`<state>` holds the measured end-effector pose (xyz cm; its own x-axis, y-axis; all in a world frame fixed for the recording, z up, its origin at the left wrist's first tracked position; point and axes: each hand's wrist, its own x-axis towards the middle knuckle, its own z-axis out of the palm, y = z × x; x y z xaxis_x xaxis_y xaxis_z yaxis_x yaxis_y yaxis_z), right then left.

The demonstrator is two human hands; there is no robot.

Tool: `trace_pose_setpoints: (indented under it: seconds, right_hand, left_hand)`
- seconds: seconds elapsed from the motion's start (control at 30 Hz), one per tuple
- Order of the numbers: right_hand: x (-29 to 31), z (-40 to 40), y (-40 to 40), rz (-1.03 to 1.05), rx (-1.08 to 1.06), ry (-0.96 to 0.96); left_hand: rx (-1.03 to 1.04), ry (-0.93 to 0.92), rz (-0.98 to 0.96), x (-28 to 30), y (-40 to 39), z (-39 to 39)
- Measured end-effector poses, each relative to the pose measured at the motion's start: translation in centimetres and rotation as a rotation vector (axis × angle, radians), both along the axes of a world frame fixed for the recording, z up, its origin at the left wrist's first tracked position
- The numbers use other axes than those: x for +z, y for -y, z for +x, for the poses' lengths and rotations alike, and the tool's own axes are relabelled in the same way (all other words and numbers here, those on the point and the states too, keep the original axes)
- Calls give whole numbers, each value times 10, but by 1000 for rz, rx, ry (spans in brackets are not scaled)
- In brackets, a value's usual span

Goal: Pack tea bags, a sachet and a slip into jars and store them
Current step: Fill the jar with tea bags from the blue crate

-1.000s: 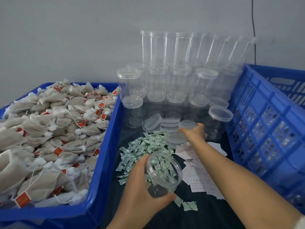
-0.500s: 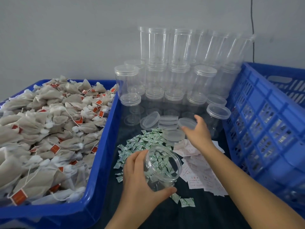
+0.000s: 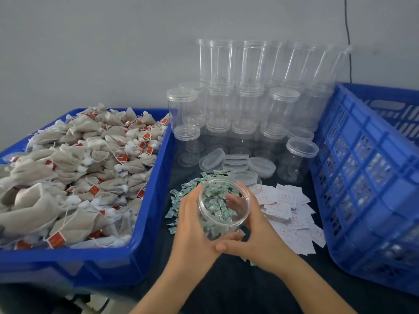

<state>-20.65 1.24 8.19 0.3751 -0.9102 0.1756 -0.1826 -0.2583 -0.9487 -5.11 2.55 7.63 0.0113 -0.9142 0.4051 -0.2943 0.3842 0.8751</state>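
A clear open jar (image 3: 223,208) is held tilted above the dark table, mouth toward me. My left hand (image 3: 192,225) grips its left side and my right hand (image 3: 251,232) grips its right side; the thumbs meet below it. Nothing shows inside the jar; the green and white sachets (image 3: 188,191) seen through it lie in a pile on the table behind. White paper slips (image 3: 288,207) lie scattered to the right. Tea bags (image 3: 74,177) with red tags fill the blue tray (image 3: 145,241) on the left.
Several clear jars (image 3: 249,114), some lidded, stand stacked against the wall. Loose clear lids (image 3: 235,163) lie in front of them. A blue slatted crate (image 3: 367,200) leans at the right.
My right hand came back from the loose lids and took hold of the jar's right side. The jar now sits between both hands, slightly higher.
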Motion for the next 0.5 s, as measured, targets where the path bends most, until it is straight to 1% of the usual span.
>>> trace_pose_setpoints:
  seconds: [0.07,0.17,0.27,0.33,0.4,0.5]
  right_hand:
    - [-3,8,0,4,-74,15]
    - [-7,17,3,-66,-150,-25]
    - [-9,24,3,-99,-143,-68]
    - [-11,30,2,-88,-137,-83]
    - [-14,39,2,-75,-121,-113]
    - [-21,52,2,-37,-73,-148]
  left_hand:
    - [-5,87,-13,1,-4,4]
    - [-74,199,50,8,-9,21]
    - [-158,442,129,26,-14,49]
    - [-160,600,147,46,-15,70]
    - [-109,654,93,70,-12,89]
    - [35,647,9,101,2,113]
